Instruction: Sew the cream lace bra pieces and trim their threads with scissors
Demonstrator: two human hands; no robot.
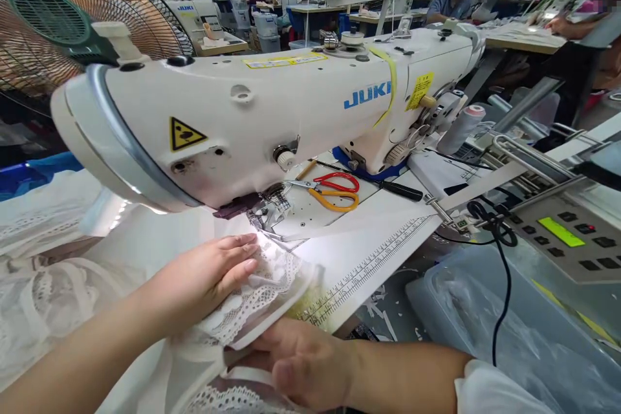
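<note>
My left hand (213,272) lies flat on a piece of white lace fabric (272,272), fingers stretched toward the needle area of a white sewing machine (310,103). The lace runs up to the presser foot (274,207), where a white strip also feeds in. Lower down, my right hand (305,362) grips the near edge of the same fabric; its fingers are partly hidden under the cloth. Behind the presser foot, scissors (334,191) with one red and one orange handle rest on the machine bed.
A black-handled tool (400,190) lies behind the scissors. More white lace (53,297) is heaped at left. To the right stand a metal tape feeder (528,149), a control box (567,239) and a plastic bin (485,317). A large fan (48,13) stands back left; people work beyond.
</note>
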